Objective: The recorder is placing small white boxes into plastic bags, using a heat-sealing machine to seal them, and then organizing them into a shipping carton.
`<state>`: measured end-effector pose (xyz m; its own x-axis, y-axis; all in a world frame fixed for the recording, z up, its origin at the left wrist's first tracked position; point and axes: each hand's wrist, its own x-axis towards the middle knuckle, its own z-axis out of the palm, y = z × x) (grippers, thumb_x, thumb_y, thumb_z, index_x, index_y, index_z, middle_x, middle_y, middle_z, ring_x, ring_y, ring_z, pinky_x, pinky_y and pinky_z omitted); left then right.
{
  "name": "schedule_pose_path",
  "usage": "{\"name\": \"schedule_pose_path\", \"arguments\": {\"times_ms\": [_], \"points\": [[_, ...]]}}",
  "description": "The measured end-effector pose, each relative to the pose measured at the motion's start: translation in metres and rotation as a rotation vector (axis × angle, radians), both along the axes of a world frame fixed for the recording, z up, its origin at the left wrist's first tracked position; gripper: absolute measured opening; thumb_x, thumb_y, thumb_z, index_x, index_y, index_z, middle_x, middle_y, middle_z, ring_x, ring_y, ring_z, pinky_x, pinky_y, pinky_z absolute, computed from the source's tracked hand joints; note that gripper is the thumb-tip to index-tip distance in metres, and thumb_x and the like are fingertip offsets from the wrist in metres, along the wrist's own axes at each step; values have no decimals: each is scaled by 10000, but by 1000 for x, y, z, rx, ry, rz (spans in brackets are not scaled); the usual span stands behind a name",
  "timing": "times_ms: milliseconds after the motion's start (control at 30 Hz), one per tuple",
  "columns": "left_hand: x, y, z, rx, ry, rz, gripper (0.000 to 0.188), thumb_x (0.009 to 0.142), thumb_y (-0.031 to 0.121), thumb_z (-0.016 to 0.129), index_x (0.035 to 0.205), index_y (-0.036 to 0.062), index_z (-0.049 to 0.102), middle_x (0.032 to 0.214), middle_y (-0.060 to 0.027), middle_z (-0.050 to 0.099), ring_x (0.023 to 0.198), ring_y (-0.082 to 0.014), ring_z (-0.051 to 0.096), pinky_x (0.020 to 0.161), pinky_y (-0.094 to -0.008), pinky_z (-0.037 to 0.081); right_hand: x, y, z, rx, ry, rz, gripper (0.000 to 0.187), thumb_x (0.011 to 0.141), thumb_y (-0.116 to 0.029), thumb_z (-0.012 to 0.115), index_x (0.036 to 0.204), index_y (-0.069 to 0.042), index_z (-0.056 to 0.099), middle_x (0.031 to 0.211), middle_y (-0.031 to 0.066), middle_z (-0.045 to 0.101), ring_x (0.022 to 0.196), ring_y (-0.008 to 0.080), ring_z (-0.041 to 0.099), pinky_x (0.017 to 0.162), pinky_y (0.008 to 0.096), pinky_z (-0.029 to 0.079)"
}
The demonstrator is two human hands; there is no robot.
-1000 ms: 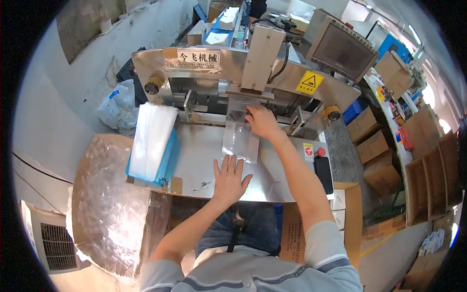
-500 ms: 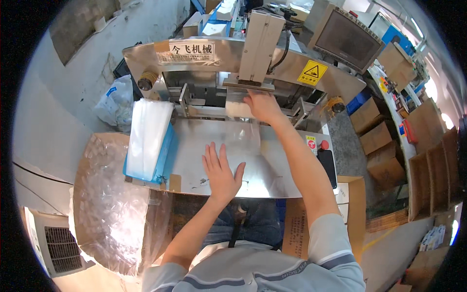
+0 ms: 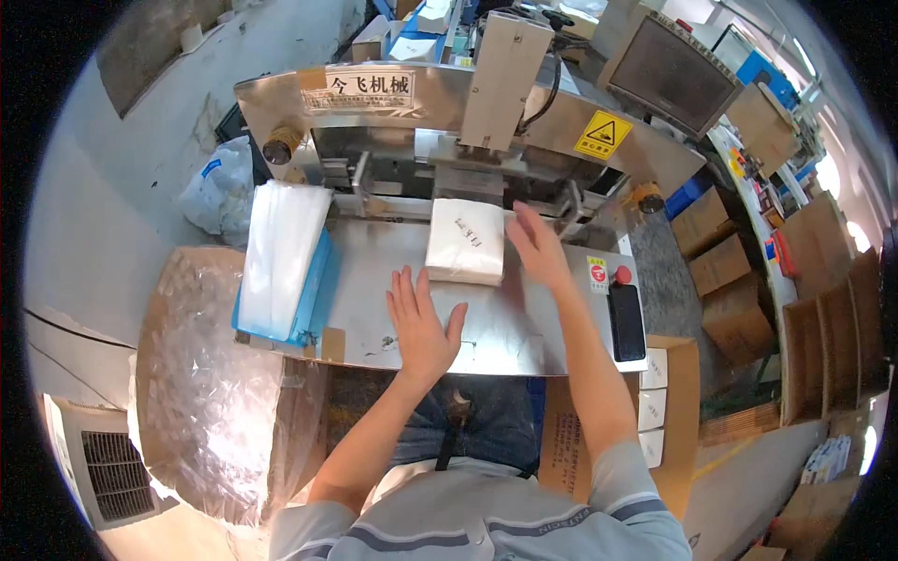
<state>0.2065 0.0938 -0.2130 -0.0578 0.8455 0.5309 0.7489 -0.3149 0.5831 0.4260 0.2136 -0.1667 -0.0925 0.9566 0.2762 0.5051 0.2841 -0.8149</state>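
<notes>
A white, block-shaped packet with dark print on top lies on the metal worktable, just in front of the machine's opening. My right hand is beside the packet's right side, fingers stretched out and holding nothing. Nearer to me, my left hand rests flat with fingers spread, its fingertips close to the packet's front left corner. Behind the packet is the machine's metal plate, below an upright grey housing.
A blue tray of clear plastic bags stands at the table's left. A box of crumpled film is below it. To the right are a red button, a black phone and a carton of white packets.
The white packet has come out of the machine onto the table toward me. My right hand has drawn back to its right side. My left hand has barely moved.
</notes>
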Motion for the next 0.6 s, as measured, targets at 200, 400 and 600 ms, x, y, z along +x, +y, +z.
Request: {"name": "schedule_pose_path", "arguments": {"times_ms": [200, 400, 600], "points": [[-2, -3, 2, -25, 1, -6, 782, 910, 318, 712, 1481, -44, 318, 1526, -326, 290, 1439, -528, 245, 1166, -640, 188, 11, -52, -30, -143, 175, 6, 547, 1002, -265, 639, 1464, -21, 478, 1406, 216, 578, 1320, 300, 554, 1030, 387, 503], [-5, -1, -4, -2, -37, -20, 779, 926, 308, 696, 1491, -55, 302, 1530, -327, 297, 1442, -525, 245, 1175, -614, 191, 18, -68, -38, -170, 283, 1, 543, 991, -227, 658, 1458, -12, 483, 1386, 196, 590, 1295, 281, 566, 1030, 382, 499], [-14, 38, 10, -99, -499, -41, 718, 992, 322, 628, 1495, -86, 320, 1484, -311, 407, 1411, -406, 373, 1161, -466, 293, 15, -53, -36, -225, 265, -38, 601, 1001, -344, 622, 1471, -2, 468, 1440, 238, 536, 1324, 295, 537, 1075, 376, 452]]}}
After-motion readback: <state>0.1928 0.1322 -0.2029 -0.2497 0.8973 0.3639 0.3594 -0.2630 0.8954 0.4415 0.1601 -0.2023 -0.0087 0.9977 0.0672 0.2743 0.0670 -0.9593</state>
